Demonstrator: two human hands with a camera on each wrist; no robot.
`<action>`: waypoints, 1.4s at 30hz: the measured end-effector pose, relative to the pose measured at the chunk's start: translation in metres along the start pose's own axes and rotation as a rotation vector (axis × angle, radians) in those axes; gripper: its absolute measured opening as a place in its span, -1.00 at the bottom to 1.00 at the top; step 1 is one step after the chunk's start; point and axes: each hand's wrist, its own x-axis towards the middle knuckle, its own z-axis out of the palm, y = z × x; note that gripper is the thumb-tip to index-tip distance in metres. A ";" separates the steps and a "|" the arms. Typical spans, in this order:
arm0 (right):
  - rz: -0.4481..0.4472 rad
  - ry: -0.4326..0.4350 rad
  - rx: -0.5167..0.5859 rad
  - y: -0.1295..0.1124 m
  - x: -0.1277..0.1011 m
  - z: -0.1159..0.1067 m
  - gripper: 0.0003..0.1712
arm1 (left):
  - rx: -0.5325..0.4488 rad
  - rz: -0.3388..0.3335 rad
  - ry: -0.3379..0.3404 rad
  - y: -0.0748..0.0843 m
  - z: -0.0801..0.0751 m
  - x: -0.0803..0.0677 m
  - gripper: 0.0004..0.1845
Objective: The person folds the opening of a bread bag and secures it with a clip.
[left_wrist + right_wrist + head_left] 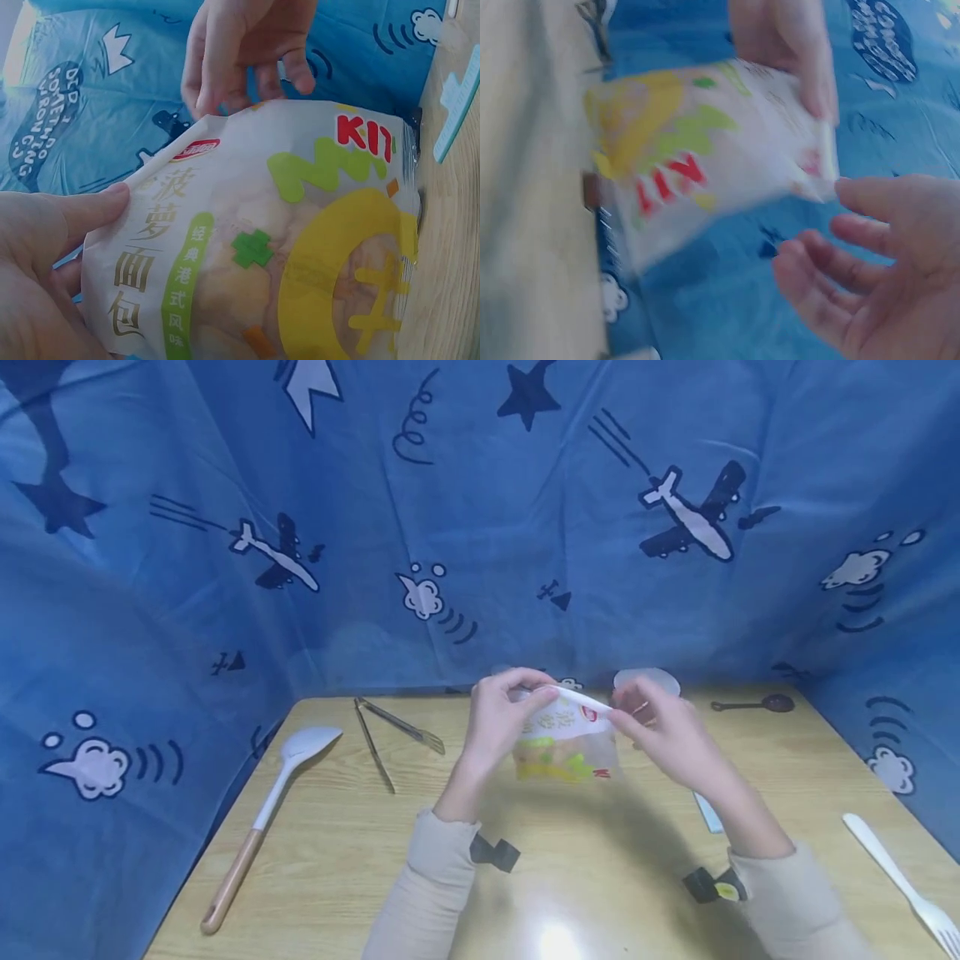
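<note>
A printed plastic bread bag (566, 743), white at its folded top with yellow, green and red print, is held up above the table. My left hand (498, 718) pinches the top edge near its left end, thumb on the front face and fingers behind. At the other top corner is my right hand (675, 735), its thumb tip at the corner. In the right wrist view the right hand's fingers (817, 292) are loosely bent and stand apart from the bag. Pale rounded pieces show through the bag (247, 292) in the left wrist view.
On the wooden table lie a white spoon with a wooden handle (258, 818), metal tongs (397, 727), a white fork (892, 864) and a dark brown spoon (776, 702). A pale round container (648, 678) stands behind my right hand. A light blue strip (707, 812) is partly hidden by the right wrist.
</note>
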 end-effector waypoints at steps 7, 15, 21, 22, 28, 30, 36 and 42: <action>0.156 -0.121 -0.130 0.029 -0.003 -0.041 -0.41 | 0.005 -0.031 -0.012 0.001 0.000 0.001 -0.85; 0.331 -0.308 -0.333 0.067 -0.003 -0.061 -0.28 | -0.002 -0.069 -0.033 0.002 0.003 -0.001 -0.84; 0.472 -0.471 -0.405 0.102 -0.008 -0.059 -0.45 | -0.018 -0.068 -0.042 0.000 0.004 0.000 -0.84; 0.492 -0.492 -0.393 0.106 -0.010 -0.058 -0.49 | -0.020 -0.069 -0.041 0.000 0.004 0.000 -0.84; 0.546 -0.529 -0.344 0.122 -0.016 -0.048 -0.68 | -0.013 -0.078 -0.038 0.000 0.004 -0.001 -0.85; 0.536 -0.529 -0.344 0.125 -0.017 -0.046 -0.69 | -0.009 -0.080 -0.038 0.000 0.004 -0.001 -0.84; 0.502 -0.489 -0.278 0.129 -0.017 -0.044 -0.74 | -0.009 -0.065 -0.032 -0.001 0.004 -0.001 -0.85; 0.503 -0.444 -0.136 0.127 -0.009 -0.046 -0.76 | -0.014 -0.061 -0.032 -0.002 0.003 0.000 -0.85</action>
